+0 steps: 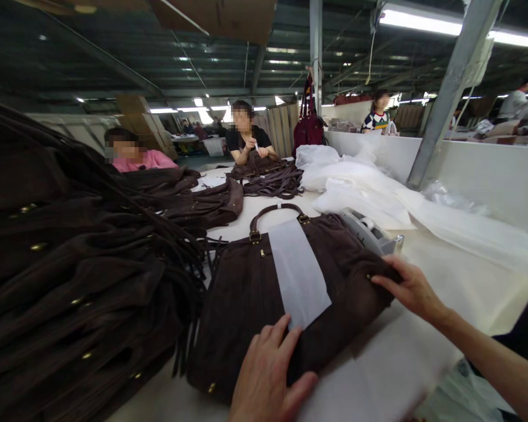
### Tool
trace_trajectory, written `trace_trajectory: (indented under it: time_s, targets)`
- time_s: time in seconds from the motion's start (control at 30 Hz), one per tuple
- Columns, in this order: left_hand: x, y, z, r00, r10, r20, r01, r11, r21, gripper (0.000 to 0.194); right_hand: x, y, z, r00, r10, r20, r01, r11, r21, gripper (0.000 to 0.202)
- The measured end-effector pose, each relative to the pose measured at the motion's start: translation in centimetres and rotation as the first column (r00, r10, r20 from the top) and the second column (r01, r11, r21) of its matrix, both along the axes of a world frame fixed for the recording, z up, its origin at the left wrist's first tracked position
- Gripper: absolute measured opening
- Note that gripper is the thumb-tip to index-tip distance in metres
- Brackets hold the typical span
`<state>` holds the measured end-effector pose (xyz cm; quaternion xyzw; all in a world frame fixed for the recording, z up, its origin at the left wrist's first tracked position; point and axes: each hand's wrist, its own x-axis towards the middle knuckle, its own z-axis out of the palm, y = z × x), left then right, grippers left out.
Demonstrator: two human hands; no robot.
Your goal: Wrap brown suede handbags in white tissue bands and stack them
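Observation:
A dark brown handbag (242, 299) with brass-coloured fittings lies flat on the white table before me. Its looped handle (270, 209) points away from me, and a strip of white paper (297, 269) rests across its middle. My left hand (270, 369) lies with fingers spread on the bag's near side, fingertips at the paper's lower end. At the bag's right end, my right hand (411, 287) pinches the corner between thumb and fingers. Just beyond that corner stands a grey tape dispenser (369, 234), partly hidden by the bag.
A tall pile of brown bags (79, 293) with dangling straps crowds the left. Sheer white wrapping sheets (365, 187) spread along the right, before a low white partition (497, 176) and a slanted metal post (449, 99). Two people sit across the table, one handling brown straps (275, 179).

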<state>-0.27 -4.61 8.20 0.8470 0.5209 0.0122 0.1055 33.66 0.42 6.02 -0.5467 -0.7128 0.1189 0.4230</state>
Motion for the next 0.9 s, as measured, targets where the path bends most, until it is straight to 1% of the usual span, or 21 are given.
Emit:
trace_trajectory:
  time_s: [0.1, 0.17, 0.23, 0.3, 0.33, 0.37, 0.4, 0.43, 0.47, 0.5, 0.53, 0.57, 0.6, 0.67, 0.73, 0.77, 0.8, 0.83, 0.9]
  targets:
    - [0.5, -0.2, -0.3, 0.999, 0.019, -0.026, -0.02, 0.999, -0.032, 0.065, 0.3, -0.7, -2.7, 0.999, -0.041, 0.018, 0.041, 0.999, -0.033, 0.022]
    - [0.7, -0.2, -0.4, 1.0, 0.006, -0.011, -0.006, 1.0, -0.021, 0.063, 0.8, -0.8, -3.5, 0.996, -0.053, 0.072, 0.056, 0.998, -0.032, 0.025]
    - [0.8, -0.1, -0.4, 1.0, 0.002, 0.01, -0.002, 1.0, -0.01, 0.06, 1.3, -1.3, -2.9, 0.983, -0.121, 0.14, 0.119, 0.993, 0.019, 0.03]
    - [0.9, 0.1, -0.4, 1.0, 0.0, 0.025, 0.0, 1.0, -0.007, 0.06, 1.4, -2.7, -1.6, 0.952, -0.223, 0.209, 0.192, 0.968, 0.16, 0.035]
    - [0.9, 0.2, -0.5, 0.999, -0.006, 0.033, 0.006, 1.0, -0.004, 0.06, 1.1, -3.9, -0.9, 0.941, -0.226, 0.254, 0.166, 0.957, 0.238, 0.039]
    - [0.9, 0.2, -0.6, 0.999, -0.014, 0.042, 0.014, 1.0, 0.001, 0.061, 0.6, -5.2, -0.1, 0.933, -0.162, 0.322, 0.067, 0.956, 0.285, 0.045]
    - [0.9, 0.2, -0.7, 0.998, -0.023, 0.051, 0.023, 1.0, 0.007, 0.061, -0.2, -6.7, 0.5, 0.911, -0.03, 0.411, -0.094, 0.956, 0.277, 0.05]
    - [0.8, 0.3, -0.8, 0.998, -0.031, 0.058, 0.03, 0.999, 0.013, 0.061, -1.2, -8.2, 0.9, 0.853, 0.148, 0.501, -0.284, 0.936, 0.209, 0.054]
    - [0.8, 0.3, -0.8, 0.997, -0.034, 0.063, 0.033, 0.999, 0.017, 0.061, -2.4, -9.6, 1.2, 0.753, 0.332, 0.568, -0.46, 0.883, 0.094, 0.055]
    - [0.8, 0.2, -0.8, 0.997, -0.035, 0.067, 0.034, 0.999, 0.018, 0.061, -3.6, -10.7, 1.1, 0.647, 0.473, 0.598, -0.579, 0.815, -0.019, 0.053]
    - [0.8, 0.2, -0.7, 0.997, -0.034, 0.07, 0.032, 0.999, 0.02, 0.061, -4.7, -11.4, 0.9, 0.569, 0.559, 0.603, -0.641, 0.761, -0.1, 0.05]
    - [0.8, 0.2, -0.6, 0.997, -0.031, 0.072, 0.03, 0.999, 0.022, 0.061, -5.7, -11.9, 0.4, 0.54, 0.596, 0.594, -0.664, 0.736, -0.136, 0.044]
    - [0.8, 0.2, -0.5, 0.997, -0.03, 0.074, 0.028, 0.999, 0.025, 0.06, -6.4, -12.0, -0.3, 0.551, 0.607, 0.573, -0.666, 0.733, -0.137, 0.038]
    - [0.8, 0.2, -0.2, 0.997, -0.031, 0.077, 0.028, 0.999, 0.032, 0.06, -6.9, -11.6, -1.4, 0.622, 0.602, 0.501, -0.652, 0.752, -0.094, 0.031]
    - [0.8, 0.1, 0.1, 0.997, -0.021, 0.08, 0.018, 0.999, 0.042, 0.058, -6.4, -11.0, -1.6, 0.672, 0.6, 0.435, -0.639, 0.766, -0.069, 0.03]
    - [0.8, 0.0, 0.2, 0.997, -0.013, 0.079, 0.009, 0.999, 0.046, 0.057, -5.9, -10.8, -1.1, 0.685, 0.596, 0.419, -0.63, 0.774, -0.071, 0.031]
    - [0.8, -0.1, 0.3, 0.997, -0.002, 0.076, -0.001, 0.999, 0.049, 0.056, -5.4, -10.7, -0.3, 0.686, 0.595, 0.419, -0.623, 0.778, -0.086, 0.03]
    - [0.8, -0.2, 0.3, 0.997, 0.007, 0.071, -0.011, 0.999, 0.05, 0.055, -4.9, -10.8, 0.8, 0.67, 0.602, 0.434, -0.622, 0.774, -0.114, 0.029]
    - [0.9, -0.4, 0.3, 0.998, 0.014, 0.059, -0.016, 0.999, 0.048, 0.054, -4.2, -11.0, 3.2, 0.608, 0.635, 0.477, -0.639, 0.748, -0.181, 0.03]
